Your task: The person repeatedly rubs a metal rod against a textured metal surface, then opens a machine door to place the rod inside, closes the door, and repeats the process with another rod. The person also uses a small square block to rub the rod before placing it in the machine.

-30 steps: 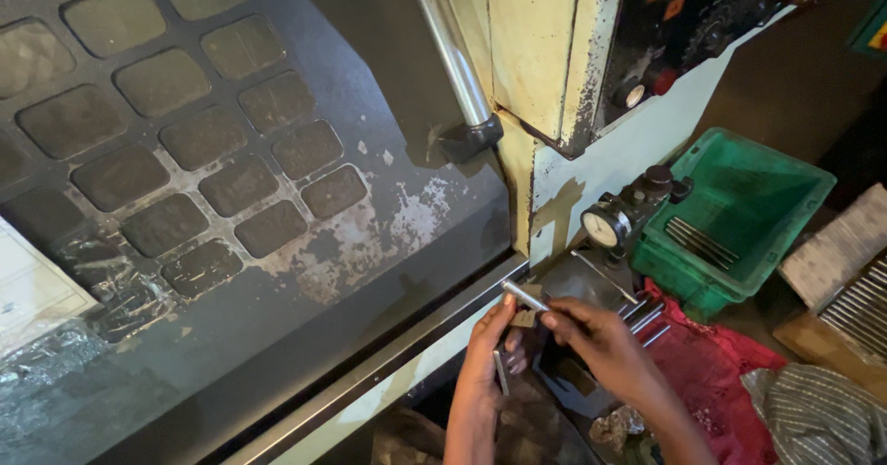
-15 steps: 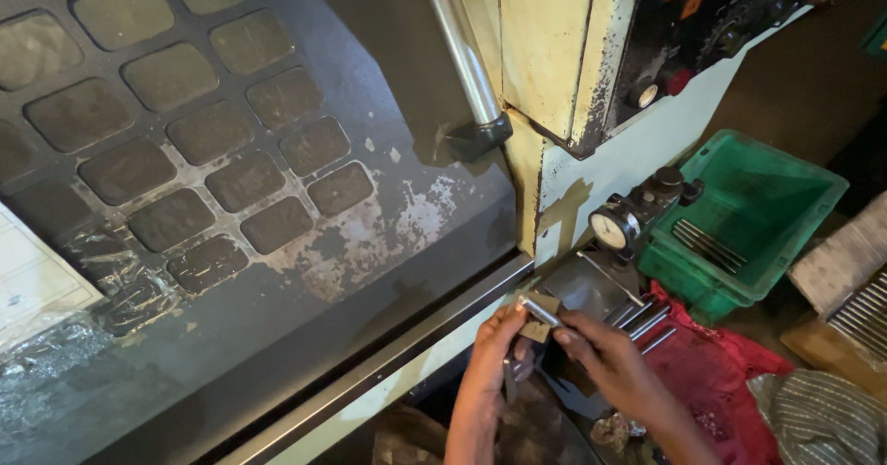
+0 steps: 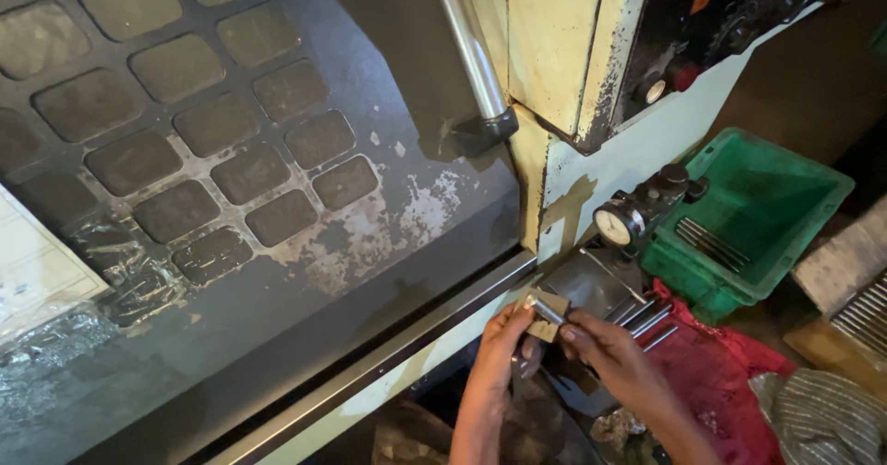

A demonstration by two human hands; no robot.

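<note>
My left hand (image 3: 504, 347) and my right hand (image 3: 605, 359) meet low in the head view, in front of a worn machine. Between their fingertips they hold a short metal rod (image 3: 547, 311), pressed against a small metal block (image 3: 552, 313). Just behind it lies a flat grey gauge plate (image 3: 591, 285) with a round dial gauge (image 3: 617, 225) mounted at its far end. Several more metal rods (image 3: 647, 321) lie to the right of my right hand, on a red cloth (image 3: 716, 373).
A green plastic bin (image 3: 758, 215) holding several rods stands at the right. The dark machine door (image 3: 259, 169) with square window panes fills the left, with a steel handle bar (image 3: 471, 49) and a control panel (image 3: 721, 21) above.
Both hands have stayed together on the rod and shifted slightly toward the gauge plate. The view has drifted a little to the right.
</note>
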